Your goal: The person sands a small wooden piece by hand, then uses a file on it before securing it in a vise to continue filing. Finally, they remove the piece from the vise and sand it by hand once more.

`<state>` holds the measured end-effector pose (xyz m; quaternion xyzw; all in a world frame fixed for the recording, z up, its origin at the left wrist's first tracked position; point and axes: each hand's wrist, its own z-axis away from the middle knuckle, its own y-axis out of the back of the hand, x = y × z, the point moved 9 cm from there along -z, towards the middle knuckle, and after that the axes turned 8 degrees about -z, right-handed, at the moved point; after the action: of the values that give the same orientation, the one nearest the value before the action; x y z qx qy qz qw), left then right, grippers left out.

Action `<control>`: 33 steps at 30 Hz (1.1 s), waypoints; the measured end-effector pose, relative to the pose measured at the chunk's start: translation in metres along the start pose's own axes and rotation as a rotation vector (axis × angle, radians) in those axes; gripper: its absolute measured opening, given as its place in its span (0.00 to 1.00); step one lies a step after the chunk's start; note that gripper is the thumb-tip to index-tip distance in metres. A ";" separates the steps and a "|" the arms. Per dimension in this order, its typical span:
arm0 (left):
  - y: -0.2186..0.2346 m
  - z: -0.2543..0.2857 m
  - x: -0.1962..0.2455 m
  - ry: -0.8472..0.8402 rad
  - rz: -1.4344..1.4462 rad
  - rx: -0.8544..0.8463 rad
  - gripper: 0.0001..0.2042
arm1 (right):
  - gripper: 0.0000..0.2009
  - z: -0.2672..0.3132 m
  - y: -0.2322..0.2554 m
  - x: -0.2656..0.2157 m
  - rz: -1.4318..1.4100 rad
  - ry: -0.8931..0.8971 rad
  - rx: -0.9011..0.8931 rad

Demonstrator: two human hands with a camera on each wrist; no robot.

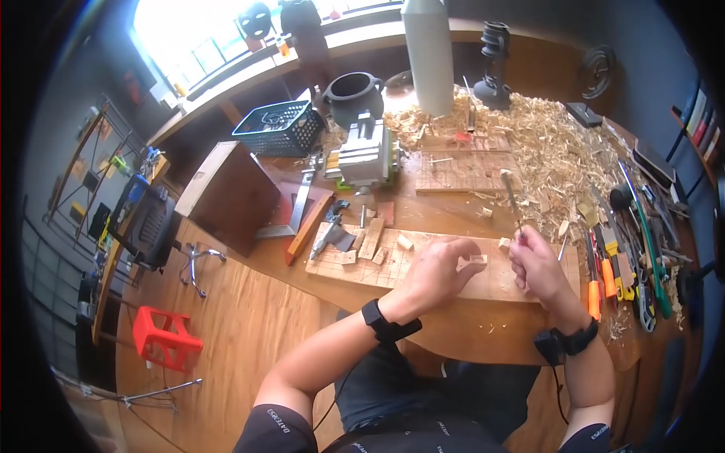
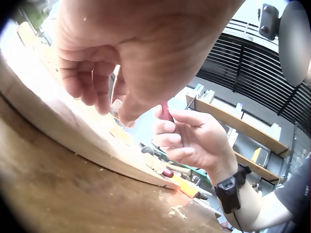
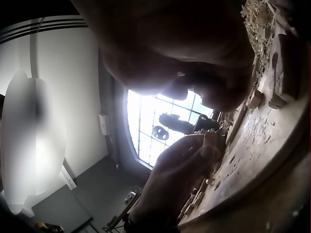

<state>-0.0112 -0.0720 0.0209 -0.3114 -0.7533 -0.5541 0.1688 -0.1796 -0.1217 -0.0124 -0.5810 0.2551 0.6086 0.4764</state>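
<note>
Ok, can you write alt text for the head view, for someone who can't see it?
A person's left hand pinches a small wooden block above a wooden board, while the right hand grips a thin tool. Beyond them on the workbench are a metal vise and heaped wood shavings, with hand tools to the right.

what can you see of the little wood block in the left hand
The block is small and pale, looks like bare wood, and has flat faces with squarish edges. A darker patch shows on it from above, too small to tell as hollow or shadow. The left hand pinches it between thumb and fingers, covering part of it. It is over the long wooden board; whether it touches that is unclear.
</note>
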 end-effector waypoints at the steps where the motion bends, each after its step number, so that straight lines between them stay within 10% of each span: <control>1: 0.009 -0.004 0.001 -0.019 -0.011 0.042 0.10 | 0.11 -0.009 -0.007 -0.007 0.011 0.005 -0.008; 7: 0.064 -0.011 -0.017 0.019 -0.005 0.244 0.12 | 0.20 -0.060 -0.070 -0.041 0.558 0.383 -0.046; 16: 0.114 0.015 -0.060 0.062 -0.081 0.401 0.15 | 0.19 -0.082 -0.133 -0.025 0.593 0.105 -0.175; 21: 0.133 0.014 -0.127 0.421 -0.555 0.119 0.21 | 0.17 -0.134 -0.129 -0.052 0.485 0.248 -0.068; 33: 0.115 -0.014 -0.138 0.480 -0.580 -0.013 0.16 | 0.19 -0.208 -0.155 -0.053 0.343 0.169 -0.012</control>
<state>0.1662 -0.1021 0.0272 0.0526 -0.7456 -0.6410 0.1747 0.0460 -0.2520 0.0350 -0.5809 0.3858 0.6315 0.3391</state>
